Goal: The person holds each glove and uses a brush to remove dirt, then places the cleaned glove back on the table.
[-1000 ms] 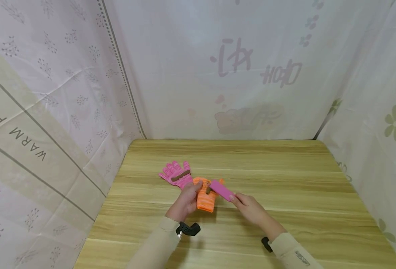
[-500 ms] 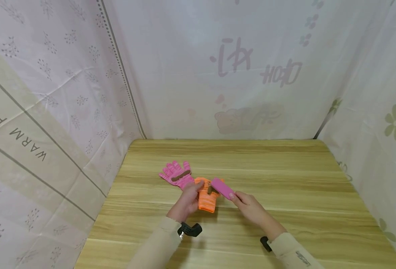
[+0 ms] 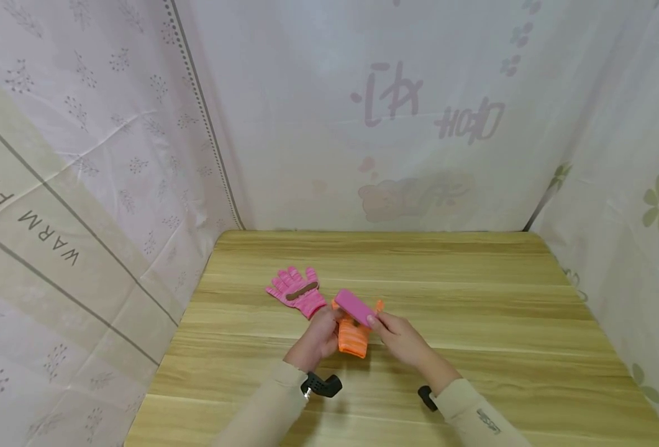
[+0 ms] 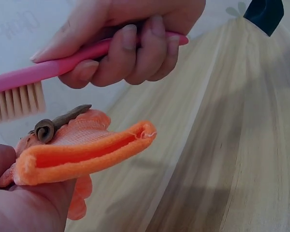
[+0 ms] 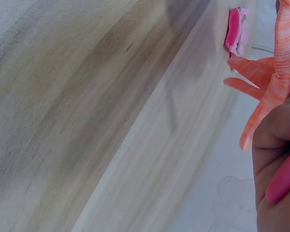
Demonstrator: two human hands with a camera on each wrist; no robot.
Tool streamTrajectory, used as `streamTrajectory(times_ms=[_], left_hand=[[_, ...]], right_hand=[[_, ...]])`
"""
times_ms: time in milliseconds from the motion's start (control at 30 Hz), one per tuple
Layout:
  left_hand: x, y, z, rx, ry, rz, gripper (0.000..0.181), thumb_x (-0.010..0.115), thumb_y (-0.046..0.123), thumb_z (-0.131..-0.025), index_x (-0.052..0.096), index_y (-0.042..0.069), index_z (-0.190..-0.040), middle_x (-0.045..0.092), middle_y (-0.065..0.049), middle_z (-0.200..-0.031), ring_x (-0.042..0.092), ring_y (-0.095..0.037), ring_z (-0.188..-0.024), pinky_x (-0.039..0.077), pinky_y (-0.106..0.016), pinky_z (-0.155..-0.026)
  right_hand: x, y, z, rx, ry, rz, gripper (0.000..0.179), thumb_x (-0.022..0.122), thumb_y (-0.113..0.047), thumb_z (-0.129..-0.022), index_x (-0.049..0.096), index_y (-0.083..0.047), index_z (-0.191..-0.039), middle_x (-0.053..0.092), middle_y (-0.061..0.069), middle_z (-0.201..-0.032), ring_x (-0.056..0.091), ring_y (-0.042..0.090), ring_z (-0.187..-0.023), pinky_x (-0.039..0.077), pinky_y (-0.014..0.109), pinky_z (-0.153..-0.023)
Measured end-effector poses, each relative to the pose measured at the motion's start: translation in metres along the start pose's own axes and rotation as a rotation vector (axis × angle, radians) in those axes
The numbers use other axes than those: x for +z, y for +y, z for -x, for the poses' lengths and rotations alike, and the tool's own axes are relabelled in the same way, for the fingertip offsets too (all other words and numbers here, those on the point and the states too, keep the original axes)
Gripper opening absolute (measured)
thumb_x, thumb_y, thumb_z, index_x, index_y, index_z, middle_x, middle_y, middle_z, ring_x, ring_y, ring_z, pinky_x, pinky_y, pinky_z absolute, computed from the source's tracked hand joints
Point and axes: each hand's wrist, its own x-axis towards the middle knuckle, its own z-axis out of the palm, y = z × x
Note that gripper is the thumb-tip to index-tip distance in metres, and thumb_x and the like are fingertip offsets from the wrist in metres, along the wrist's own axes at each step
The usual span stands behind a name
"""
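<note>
My left hand holds an orange knitted glove up off the table, its cuff toward me. In the left wrist view the cuff gapes, and a brown curled strip lies on the glove above it. My right hand grips a pink brush by its handle, fingers curled round it. Its pale bristles point down, just above the brown strip and the glove in the left wrist view. Loose orange fingers of the glove hang down in the right wrist view. From the head view, the brush back hides part of the glove.
A pink knitted glove lies on the wooden table to the left of the orange one, with a brown strip across it. Printed cloth hangs behind the table and at both sides.
The brush has moved left over the orange glove, toward my left hand. The orange glove has shifted slightly right and toward me. The pink glove stays in place.
</note>
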Motion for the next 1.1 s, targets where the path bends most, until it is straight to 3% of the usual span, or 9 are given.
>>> streamTrajectory(times_ms=[133,433,767,933,1100], left_hand=[[0.003,0.000,0.001,0.002,0.021,0.004,0.025,0.040,0.003,-0.102,0.056,-0.002,-0.121,0.067,-0.004,-0.097,0.069,-0.016,-0.092,0.060,-0.034,-0.081],[0.003,-0.001,0.003,-0.004,0.013,-0.013,0.029,0.044,0.002,-0.100,0.060,-0.002,-0.124,0.072,-0.011,-0.105,0.072,-0.022,-0.096,0.061,-0.040,-0.082],[-0.003,0.001,-0.001,0.006,0.081,-0.002,0.018,0.040,0.000,-0.101,0.055,0.001,-0.111,0.063,-0.003,-0.092,0.063,-0.013,-0.087,0.058,-0.031,-0.077],[-0.005,0.003,0.002,0.009,0.057,-0.017,0.026,0.039,0.003,-0.103,0.054,-0.004,-0.124,0.067,-0.006,-0.097,0.068,-0.016,-0.090,0.060,-0.034,-0.078],[-0.008,0.004,0.005,0.002,0.046,-0.032,0.036,0.035,0.006,-0.106,0.047,-0.008,-0.137,0.069,-0.009,-0.107,0.070,-0.018,-0.097,0.061,-0.037,-0.082]], right_hand=[[0.001,0.002,-0.001,0.004,-0.004,0.027,0.040,0.044,-0.047,-0.107,0.063,-0.013,-0.100,0.045,-0.001,-0.071,0.039,0.011,-0.061,0.033,0.024,-0.055],[-0.001,0.012,-0.001,-0.002,-0.037,0.107,0.045,0.042,-0.052,-0.106,0.065,-0.013,-0.104,0.044,-0.003,-0.066,0.034,0.009,-0.056,0.029,0.024,-0.052],[0.000,0.014,-0.001,-0.003,-0.032,0.135,0.044,0.042,-0.051,-0.106,0.064,-0.012,-0.107,0.048,-0.002,-0.072,0.040,0.011,-0.063,0.035,0.027,-0.059],[-0.001,0.015,0.000,0.008,-0.027,0.120,0.047,0.043,-0.053,-0.105,0.065,-0.015,-0.121,0.051,-0.001,-0.074,0.041,0.013,-0.064,0.036,0.029,-0.061],[-0.003,0.016,0.001,0.016,-0.044,0.132,0.050,0.041,-0.055,-0.105,0.065,-0.011,-0.111,0.046,-0.001,-0.071,0.037,0.012,-0.061,0.033,0.026,-0.058]])
